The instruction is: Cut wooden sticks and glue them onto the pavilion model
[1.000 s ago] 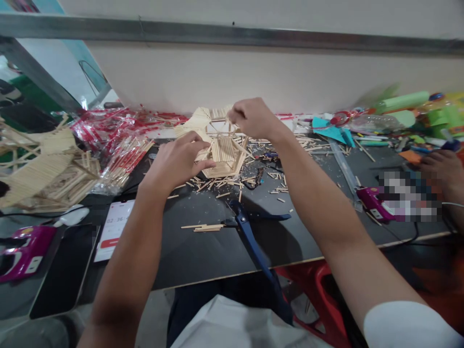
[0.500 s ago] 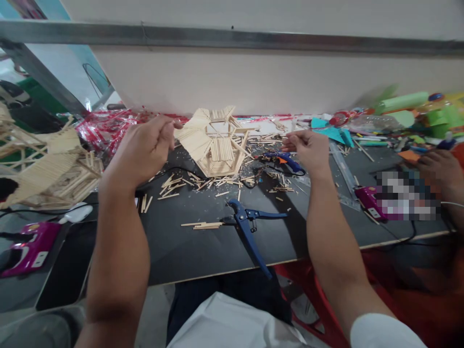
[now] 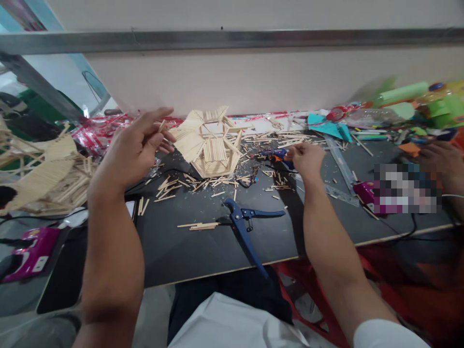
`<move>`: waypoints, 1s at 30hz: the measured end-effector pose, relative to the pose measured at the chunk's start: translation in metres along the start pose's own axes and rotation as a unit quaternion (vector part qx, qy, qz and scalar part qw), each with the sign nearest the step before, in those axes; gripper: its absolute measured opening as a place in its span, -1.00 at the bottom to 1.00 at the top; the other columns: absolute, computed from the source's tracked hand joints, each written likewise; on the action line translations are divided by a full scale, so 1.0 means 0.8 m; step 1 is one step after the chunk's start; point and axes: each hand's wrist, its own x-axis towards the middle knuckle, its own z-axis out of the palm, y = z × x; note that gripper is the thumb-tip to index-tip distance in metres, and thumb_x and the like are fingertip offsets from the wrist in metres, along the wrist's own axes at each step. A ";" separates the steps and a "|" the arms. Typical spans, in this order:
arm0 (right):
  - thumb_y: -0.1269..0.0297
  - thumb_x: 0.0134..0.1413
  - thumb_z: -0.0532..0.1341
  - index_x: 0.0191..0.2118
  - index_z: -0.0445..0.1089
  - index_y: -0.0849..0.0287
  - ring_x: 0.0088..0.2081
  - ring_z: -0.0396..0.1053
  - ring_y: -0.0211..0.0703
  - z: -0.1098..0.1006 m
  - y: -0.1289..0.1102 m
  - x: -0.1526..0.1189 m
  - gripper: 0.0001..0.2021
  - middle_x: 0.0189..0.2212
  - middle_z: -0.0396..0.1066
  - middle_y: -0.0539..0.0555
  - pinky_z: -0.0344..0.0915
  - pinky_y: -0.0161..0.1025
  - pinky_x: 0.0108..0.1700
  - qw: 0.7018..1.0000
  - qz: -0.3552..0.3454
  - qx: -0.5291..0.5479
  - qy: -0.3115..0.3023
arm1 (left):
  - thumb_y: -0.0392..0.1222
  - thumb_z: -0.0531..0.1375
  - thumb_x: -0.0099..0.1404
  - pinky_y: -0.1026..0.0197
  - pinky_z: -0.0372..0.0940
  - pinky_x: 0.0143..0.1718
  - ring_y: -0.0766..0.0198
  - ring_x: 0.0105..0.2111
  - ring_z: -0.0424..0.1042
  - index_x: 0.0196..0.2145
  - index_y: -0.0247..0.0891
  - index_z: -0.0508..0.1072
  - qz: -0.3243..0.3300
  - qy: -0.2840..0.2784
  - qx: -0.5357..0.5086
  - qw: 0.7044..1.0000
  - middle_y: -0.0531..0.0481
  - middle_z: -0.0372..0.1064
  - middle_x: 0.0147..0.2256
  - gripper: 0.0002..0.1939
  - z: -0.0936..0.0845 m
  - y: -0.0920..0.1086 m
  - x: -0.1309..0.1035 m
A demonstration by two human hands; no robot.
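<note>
My left hand (image 3: 136, 145) is raised left of a stick model (image 3: 215, 150) made of rows of pale wooden sticks. A short wooden stick (image 3: 162, 126) is pinched between its fingers. Right of the model, my right hand (image 3: 306, 158) is closed at the handle end of a blue and orange glue gun (image 3: 272, 153); the fingers cover most of the handle. Blue cutting pliers (image 3: 243, 227) lie with handles spread near the table's front edge, beside a few sticks (image 3: 203, 226). Many cut sticks (image 3: 213, 182) are scattered around the model.
Another stick structure (image 3: 47, 174) stands at the left, above a magenta power socket (image 3: 32, 251) and a dark phone-like slab (image 3: 63, 275). A clear ruler (image 3: 340, 164) lies on the right. Another person's hand (image 3: 440, 162) is at the far right, near a second magenta socket (image 3: 365, 195).
My right hand has come down onto the glue gun's handle. My left hand has turned and its fingers have spread somewhat, so the short stick shows. The view has shifted slightly.
</note>
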 end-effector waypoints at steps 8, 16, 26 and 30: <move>0.51 -0.03 0.16 -0.20 0.51 0.11 -0.11 0.54 0.06 0.002 -0.011 -0.013 -0.71 -0.16 0.58 0.17 0.41 -0.02 0.02 0.978 -0.187 -0.086 0.036 | -0.03 0.15 0.43 -0.06 0.42 -0.09 0.17 -0.21 0.52 -0.03 0.01 0.52 -0.016 -0.016 0.049 0.999 0.10 0.57 -0.18 -0.78 -0.001 0.004 -0.001; 0.03 0.37 0.04 -0.26 0.49 0.17 -0.49 0.39 -0.09 -0.006 -0.068 -0.031 -0.61 -0.59 0.36 0.06 0.33 -0.11 -0.27 0.963 -0.180 -0.131 0.149 | -0.10 0.22 0.39 -0.03 0.36 0.07 0.16 -0.03 0.43 -0.17 -0.04 0.57 0.063 0.009 0.132 0.989 0.04 0.49 -0.09 -0.87 0.004 0.027 0.000; 0.15 0.12 0.37 0.26 0.30 0.07 -0.36 0.38 -0.19 -0.001 -0.221 -0.112 -0.40 -0.09 0.46 0.10 0.38 -0.21 -0.32 0.874 -0.412 0.013 -0.257 | -0.11 0.37 0.22 0.16 0.46 -0.26 0.25 -0.29 0.54 -0.22 -0.15 0.54 0.013 0.057 -0.096 0.994 0.02 0.57 -0.27 -0.82 0.038 0.041 0.004; 0.28 -0.06 0.48 0.34 0.19 0.00 -0.34 0.38 -0.18 0.023 -0.233 -0.133 -0.16 0.02 0.40 0.10 0.45 -0.15 -0.25 0.826 -0.445 0.041 -0.344 | -0.10 0.39 0.17 0.12 0.45 -0.34 0.27 -0.44 0.50 -0.12 -0.12 0.49 -0.050 0.040 -0.169 0.983 0.07 0.53 -0.39 -0.68 0.046 0.043 0.009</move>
